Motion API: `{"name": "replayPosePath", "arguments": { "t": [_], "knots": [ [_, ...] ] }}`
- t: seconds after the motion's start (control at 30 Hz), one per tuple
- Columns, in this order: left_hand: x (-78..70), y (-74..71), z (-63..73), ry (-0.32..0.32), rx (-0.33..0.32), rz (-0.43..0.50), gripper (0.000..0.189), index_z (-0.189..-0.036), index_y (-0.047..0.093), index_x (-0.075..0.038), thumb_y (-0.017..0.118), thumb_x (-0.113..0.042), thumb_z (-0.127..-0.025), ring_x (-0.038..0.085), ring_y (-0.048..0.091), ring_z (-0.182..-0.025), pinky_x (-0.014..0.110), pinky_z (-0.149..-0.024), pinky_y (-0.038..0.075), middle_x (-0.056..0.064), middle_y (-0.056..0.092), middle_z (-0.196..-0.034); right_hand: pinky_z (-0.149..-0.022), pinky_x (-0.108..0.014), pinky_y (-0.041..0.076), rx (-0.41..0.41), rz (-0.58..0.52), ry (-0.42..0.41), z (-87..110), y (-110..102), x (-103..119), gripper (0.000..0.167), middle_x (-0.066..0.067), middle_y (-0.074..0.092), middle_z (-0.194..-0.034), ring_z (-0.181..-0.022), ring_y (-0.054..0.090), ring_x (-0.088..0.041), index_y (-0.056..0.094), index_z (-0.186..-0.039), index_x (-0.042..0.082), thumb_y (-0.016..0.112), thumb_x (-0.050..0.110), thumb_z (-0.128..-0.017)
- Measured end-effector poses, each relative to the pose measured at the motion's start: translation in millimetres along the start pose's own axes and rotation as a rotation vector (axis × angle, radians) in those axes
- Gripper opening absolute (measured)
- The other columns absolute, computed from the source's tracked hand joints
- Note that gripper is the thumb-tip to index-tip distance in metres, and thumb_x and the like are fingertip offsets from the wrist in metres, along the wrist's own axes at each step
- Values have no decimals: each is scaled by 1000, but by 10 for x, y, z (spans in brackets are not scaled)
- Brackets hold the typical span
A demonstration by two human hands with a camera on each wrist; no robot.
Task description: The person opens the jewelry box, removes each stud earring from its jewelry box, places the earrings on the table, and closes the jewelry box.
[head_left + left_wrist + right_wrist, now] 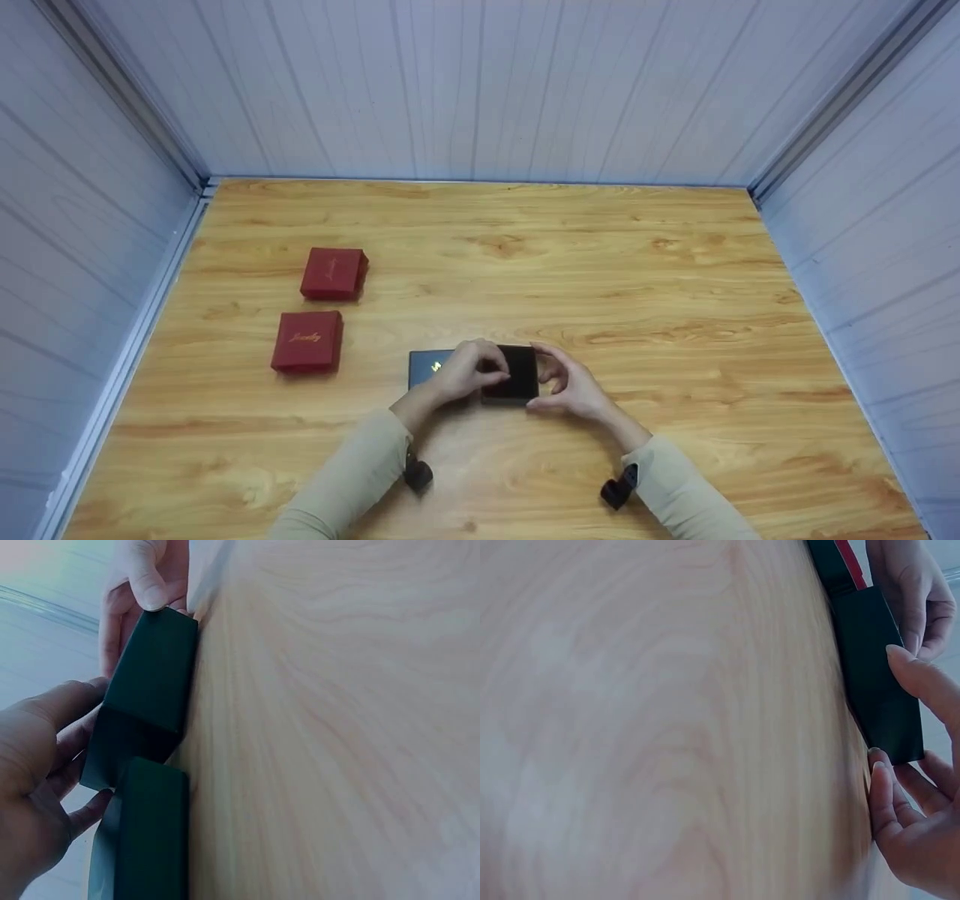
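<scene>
A small dark green gift box (510,400) with a black inside facing up sits near the front middle of the table. My right hand (571,386) grips its right end, thumb on the near edge and a finger at the far edge. Bent over the black inside is my left hand (474,367), thumb and index fingertips close together; I cannot tell whether they pinch something. Left of the box, partly covered by that hand, lies a dark piece with a gold mark (421,367). In the right wrist view, a red strip (850,562) shows along this piece.
Two red boxes with gold lettering stand to the left, one red box (334,273) farther back and one red box (307,342) nearer. The wood-grain table (637,277) is bounded by pale panels (480,90) at the back and both sides.
</scene>
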State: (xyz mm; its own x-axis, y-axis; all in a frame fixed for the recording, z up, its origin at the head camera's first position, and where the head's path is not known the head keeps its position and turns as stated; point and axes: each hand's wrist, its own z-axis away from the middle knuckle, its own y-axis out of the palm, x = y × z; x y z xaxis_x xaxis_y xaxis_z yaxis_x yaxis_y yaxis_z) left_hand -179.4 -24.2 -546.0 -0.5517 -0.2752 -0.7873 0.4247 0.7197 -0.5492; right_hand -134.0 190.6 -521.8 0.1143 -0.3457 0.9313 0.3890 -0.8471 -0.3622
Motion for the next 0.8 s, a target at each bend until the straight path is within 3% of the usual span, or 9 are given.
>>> {"name": "replayPosePath", "arguments": {
  "t": [0.27, 0.43, 0.67, 0.8],
  "knots": [
    [-55, -54, -21, -67, -106, 150, 5, -74, 68, -4, 68, 2, -74, 24, 57, -75, 40, -70, 45, 6, 63, -74, -58, -24, 42, 5, 22, 12, 2, -1, 12, 82, -29, 52, -90, -81, 50, -43, 36, -131, -3, 79, 3, -62],
    [-119, -118, -51, -46, -152, 181, 2, -75, 65, 8, 66, 6, -74, 34, 56, -73, 50, -70, 43, 16, 61, -74, -58, -25, 43, 1, 15, 20, 5, 4, 17, 82, -29, 52, -91, -82, 50, -43, 36, -131, -3, 79, 2, -61],
    [-50, -177, -95, -87, -214, 99, 2, -74, 69, -4, 67, -3, -76, 17, 57, -72, 42, -69, 45, 3, 63, -72, -58, -24, 43, -3, 1, 17, 9, 8, 12, 82, -31, 51, -90, -82, 49, -44, 37, -131, -3, 79, 1, -61],
    [9, -211, -117, -106, -249, 82, 3, -76, 69, -4, 67, -5, -77, 15, 57, -73, 41, -70, 44, 1, 64, -74, -57, -26, 44, -7, 3, -4, 9, 10, 8, 81, -30, 51, -93, -81, 49, -44, 37, -130, -4, 79, 1, -60]
  ]
}}
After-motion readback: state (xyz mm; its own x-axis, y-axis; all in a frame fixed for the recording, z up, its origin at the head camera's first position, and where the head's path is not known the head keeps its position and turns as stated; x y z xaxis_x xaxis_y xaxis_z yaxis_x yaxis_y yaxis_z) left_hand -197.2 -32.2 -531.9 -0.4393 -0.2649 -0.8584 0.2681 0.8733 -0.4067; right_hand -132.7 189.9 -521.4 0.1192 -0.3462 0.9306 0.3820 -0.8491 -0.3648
